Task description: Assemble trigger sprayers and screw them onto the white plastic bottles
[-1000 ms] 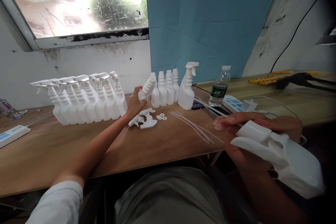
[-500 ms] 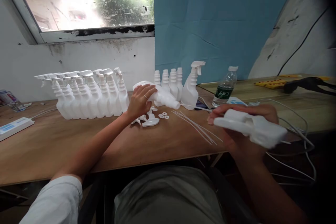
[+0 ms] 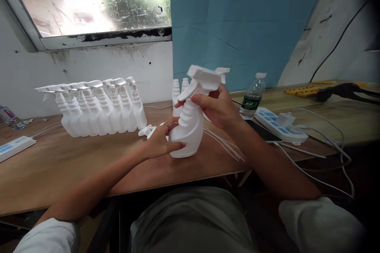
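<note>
A white plastic bottle stands slightly tilted near the table's front edge, its body gripped by my left hand. On top of its neck sits a white trigger spray head. My right hand has its fingers closed around this head at the collar. Loose spray heads lie behind my left hand, partly covered by it. Thin white tubes are spread on the table below my right wrist. Bottles without heads stand behind the held bottle, mostly hidden, with another spray head showing behind my right hand.
A row of several white spray bottles with heads fills the back left. Toward the right are a water bottle, a dark phone and a power strip with cables. Another power strip lies far left.
The bottle has gone from lying tilted in my left hand to nearly upright, closer to me. My right hand has brought the spray head from the right onto its neck.
</note>
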{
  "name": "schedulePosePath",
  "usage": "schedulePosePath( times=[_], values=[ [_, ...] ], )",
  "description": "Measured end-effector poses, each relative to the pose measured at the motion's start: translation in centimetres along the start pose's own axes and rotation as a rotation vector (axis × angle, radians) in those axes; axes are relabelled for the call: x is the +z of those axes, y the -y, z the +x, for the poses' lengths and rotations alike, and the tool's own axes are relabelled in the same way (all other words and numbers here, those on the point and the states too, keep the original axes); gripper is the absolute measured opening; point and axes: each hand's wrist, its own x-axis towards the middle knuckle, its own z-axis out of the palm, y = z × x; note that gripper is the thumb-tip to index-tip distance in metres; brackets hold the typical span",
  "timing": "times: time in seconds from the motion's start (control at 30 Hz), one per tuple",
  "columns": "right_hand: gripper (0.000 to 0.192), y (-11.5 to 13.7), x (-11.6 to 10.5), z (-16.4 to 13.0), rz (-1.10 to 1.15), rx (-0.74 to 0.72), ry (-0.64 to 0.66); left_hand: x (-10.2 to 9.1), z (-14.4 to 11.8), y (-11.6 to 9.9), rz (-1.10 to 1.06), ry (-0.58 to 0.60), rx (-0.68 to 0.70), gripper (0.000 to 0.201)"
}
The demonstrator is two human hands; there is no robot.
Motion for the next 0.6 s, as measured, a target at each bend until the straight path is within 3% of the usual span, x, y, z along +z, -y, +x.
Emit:
schedulePosePath(
  times=[0.1,0.2,0.33,0.47,0.53,0.6],
  values=[
    [0.028,-1.5,0.1,0.4,0.039,0.162,0.022,0.4,-0.1,0.6,-0.136,0.050,-0.046,0.067],
    [0.029,-2.7,0.0,0.4,0.064,0.219,-0.015,0.4,-0.1,1.0,-0.192,0.081,-0.029,0.065],
    [0.029,-3.5,0.2,0.7,0.105,0.170,-0.076,-1.1,1.4,0.9,-0.228,-0.050,0.093,0.052],
    [0.029,-3.9,0.6,1.1,0.097,0.170,-0.085,-4.1,4.3,-1.3,-0.213,-0.348,0.363,0.039],
    [0.029,-4.1,0.7,1.3,0.098,0.191,-0.096,-5.3,5.5,-3.2,-0.117,-0.370,0.449,0.039],
    [0.029,-4.4,0.8,1.5,0.092,0.213,-0.104,-5.9,6.2,-5.0,0.003,-0.332,0.452,0.037]
  ],
)
